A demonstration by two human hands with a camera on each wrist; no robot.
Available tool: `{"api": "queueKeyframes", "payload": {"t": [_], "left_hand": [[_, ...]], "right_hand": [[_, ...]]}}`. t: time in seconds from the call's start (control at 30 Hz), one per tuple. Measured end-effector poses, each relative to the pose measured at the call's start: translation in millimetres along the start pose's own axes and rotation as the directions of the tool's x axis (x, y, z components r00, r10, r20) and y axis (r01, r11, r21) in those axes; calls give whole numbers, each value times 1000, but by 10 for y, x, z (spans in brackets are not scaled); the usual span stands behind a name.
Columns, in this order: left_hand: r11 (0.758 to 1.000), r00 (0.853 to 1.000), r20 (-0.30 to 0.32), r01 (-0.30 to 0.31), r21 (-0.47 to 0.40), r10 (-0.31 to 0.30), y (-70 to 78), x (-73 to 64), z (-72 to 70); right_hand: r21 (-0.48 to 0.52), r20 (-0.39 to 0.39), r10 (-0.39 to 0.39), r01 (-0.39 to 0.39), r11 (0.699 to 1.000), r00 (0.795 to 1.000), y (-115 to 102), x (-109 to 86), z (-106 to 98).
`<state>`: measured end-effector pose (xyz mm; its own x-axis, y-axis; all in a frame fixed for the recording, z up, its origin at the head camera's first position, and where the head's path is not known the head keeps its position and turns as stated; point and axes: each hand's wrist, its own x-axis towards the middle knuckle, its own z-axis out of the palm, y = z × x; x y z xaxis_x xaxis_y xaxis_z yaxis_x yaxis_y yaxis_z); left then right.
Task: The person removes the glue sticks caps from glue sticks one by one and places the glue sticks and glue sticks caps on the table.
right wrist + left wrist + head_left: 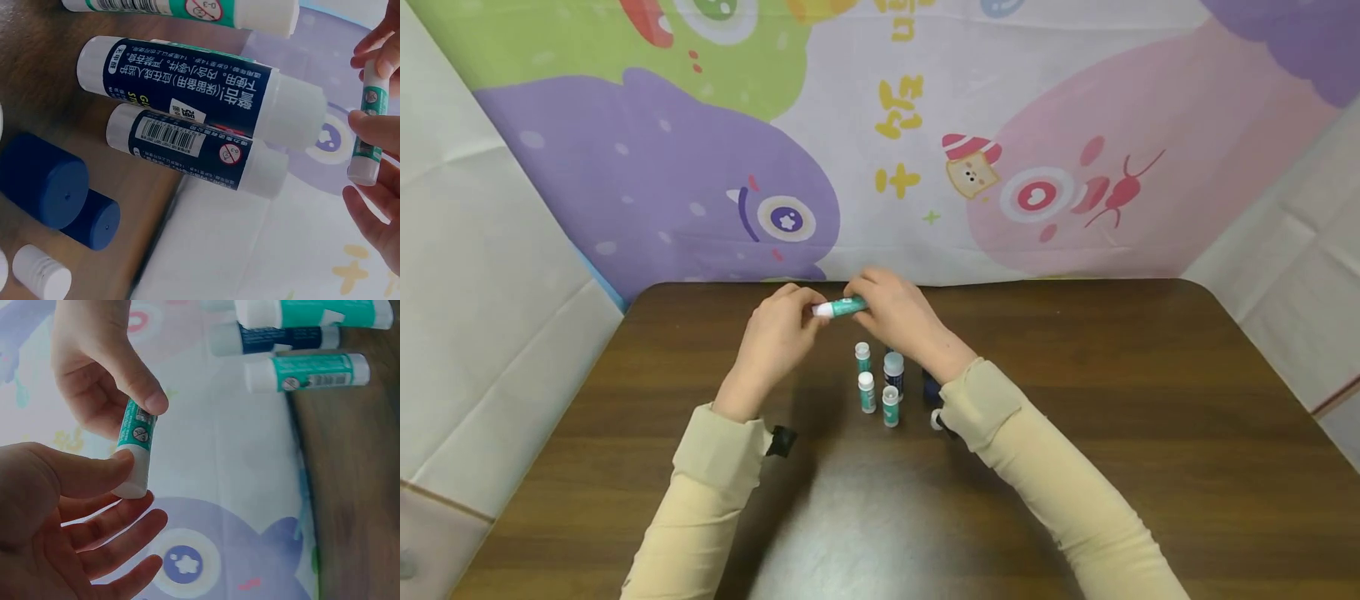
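Observation:
Above the far part of the table, both hands meet on a small green-labelled glue stick. My left hand pinches its white end between thumb and index finger, the other fingers spread loose in the left wrist view. The right hand grips the green body near the other end. Nearest to them, several glue sticks stand upright: green ones and navy ones, one large navy glue stick beside a slimmer navy glue stick. The navy ones have pale, whitish tops.
Blue caps and a white cap stand on the brown table, partly behind the right wrist in the head view. A printed cartoon cloth hangs at the table's far edge. Pale sheets flank both sides.

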<state>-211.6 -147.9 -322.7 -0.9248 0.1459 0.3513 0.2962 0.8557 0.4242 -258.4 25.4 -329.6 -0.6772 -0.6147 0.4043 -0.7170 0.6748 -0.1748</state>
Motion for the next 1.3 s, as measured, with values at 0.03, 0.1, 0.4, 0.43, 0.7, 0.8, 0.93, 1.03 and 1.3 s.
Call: {"api": "queueKeyframes", "payload": {"t": [0.03, 0.1, 0.4, 0.43, 0.7, 0.8, 0.93, 1.03, 1.3], "left_hand": [[1000, 1000, 7, -7, -12, 7, 20, -3, 1], [999, 999, 25, -22, -47, 23, 59, -9, 12], [972, 995, -18, -101, -213, 99, 205, -75, 154], [969, 994, -30, -112, -222, 108, 212, -86, 165], [951, 984, -54, -178, -253, 170, 225, -185, 219], [950, 982, -59, -186, -252, 177, 213, -202, 233], [956, 984, -85, -171, -236, 155, 167, -216, 210], [960, 986, -98, -155, -232, 136, 138, -229, 181], [978, 996, -46, -79, -194, 72, 68, -228, 168]], "right_hand": [[-3, -16, -7, 7, 1000, 1000, 10, -34, -15], [-1, -50, -8, 8, 1000, 999, 38, -117, -48], [43, -171, 16, -8, 999, 985, 151, -459, -145], [44, -183, 13, -5, 999, 983, 151, -487, -155], [47, -273, 7, 6, 999, 962, 137, -754, -196], [96, -300, 50, -22, 995, 953, 147, -845, -200], [170, -312, 134, -83, 982, 941, 177, -919, -160], [209, -297, 186, -127, 970, 936, 211, -964, -130], [304, -244, 306, -227, 925, 920, 302, -1010, -112]]}}
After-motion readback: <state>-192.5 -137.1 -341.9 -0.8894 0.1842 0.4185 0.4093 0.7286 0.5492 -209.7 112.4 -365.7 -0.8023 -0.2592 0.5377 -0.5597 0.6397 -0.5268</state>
